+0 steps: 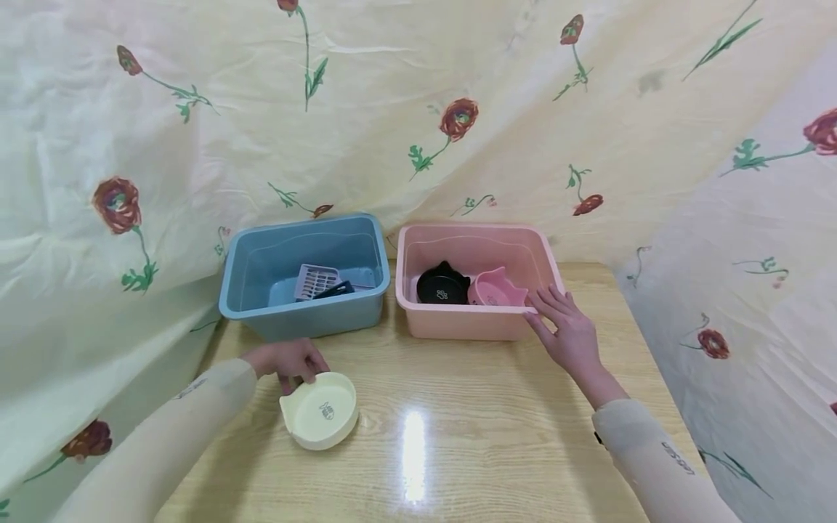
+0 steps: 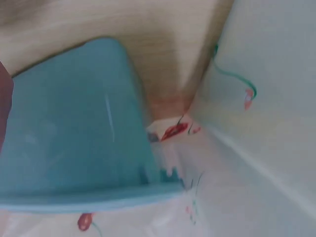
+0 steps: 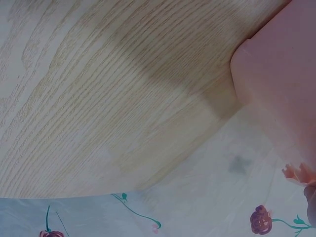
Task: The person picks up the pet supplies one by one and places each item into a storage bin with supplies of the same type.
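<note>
My left hand (image 1: 297, 361) grips the rim of a cream cat-ear pet bowl (image 1: 322, 412) near one ear, in front of the blue bin. A fish print marks the bowl's inside, and the thumb is partly hidden. At the right front corner of the pink bin (image 1: 467, 323), my right hand (image 1: 567, 335) rests its fairly straight fingers on the rim. Inside that bin lie a black cat-ear bowl (image 1: 442, 284) and a pink cat-ear bowl (image 1: 498, 288). Only a sliver of each hand shows in the wrist views.
The blue bin (image 1: 320, 319) stands back left, holding a lilac slotted litter scoop (image 1: 317, 282) and a dark-handled item (image 1: 335, 289). Both bins sit on a wooden table (image 1: 471, 436). Flowered cloth (image 1: 379, 160) hangs behind and along the sides.
</note>
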Available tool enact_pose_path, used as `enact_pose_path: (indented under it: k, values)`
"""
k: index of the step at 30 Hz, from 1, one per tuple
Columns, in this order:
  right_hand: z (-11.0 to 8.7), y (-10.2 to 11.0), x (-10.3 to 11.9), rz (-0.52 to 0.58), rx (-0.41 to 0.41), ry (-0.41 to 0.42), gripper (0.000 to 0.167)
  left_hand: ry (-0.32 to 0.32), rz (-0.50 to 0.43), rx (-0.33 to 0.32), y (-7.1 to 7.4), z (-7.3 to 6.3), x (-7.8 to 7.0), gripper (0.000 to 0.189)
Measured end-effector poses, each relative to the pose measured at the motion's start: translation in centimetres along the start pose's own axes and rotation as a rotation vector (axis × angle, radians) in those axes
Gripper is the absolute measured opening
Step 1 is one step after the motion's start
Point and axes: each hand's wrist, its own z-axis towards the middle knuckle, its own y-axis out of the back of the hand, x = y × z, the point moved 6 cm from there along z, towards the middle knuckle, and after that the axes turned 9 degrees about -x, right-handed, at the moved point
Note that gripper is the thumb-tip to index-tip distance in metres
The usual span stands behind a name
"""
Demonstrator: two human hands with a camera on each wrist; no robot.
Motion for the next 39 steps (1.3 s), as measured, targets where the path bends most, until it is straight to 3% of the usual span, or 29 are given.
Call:
enact_pose_path:
  k: [5, 12, 19, 24, 30, 39]
  values:
    - [0.1, 0.1, 0.1, 0.006, -0.005, 0.007, 0.049, -0.012, 0.025, 0.016, 1.0, -1.2, -2.5, 0.035]
    - [0.2, 0.2, 0.0, -0.008, 0.011, 0.007, 0.051, -0.071, 0.07, 0.051, 2.8, -3.2, -7.2, 0.035]
    - [0.0, 0.3, -0.1, -0.024, 0.017, 0.005, 0.049, -0.119, 0.115, 0.077, 5.8, -4.2, -12.4, 0.034]
    - [0.0, 0.2, -0.1, -0.025, 0.015, 0.018, 0.049, -0.141, 0.149, 0.061, 8.4, -4.5, -16.0, 0.032]
    - [-0.1, 0.2, -0.1, -0.025, 0.018, 0.021, 0.048, -0.154, 0.192, 0.039, 10.5, -3.5, -19.8, 0.034]
    - [-0.2, 0.5, 0.0, -0.009, 0.014, 0.028, 0.047, -0.15, 0.222, -0.018, 12.5, -1.0, -23.7, 0.036]
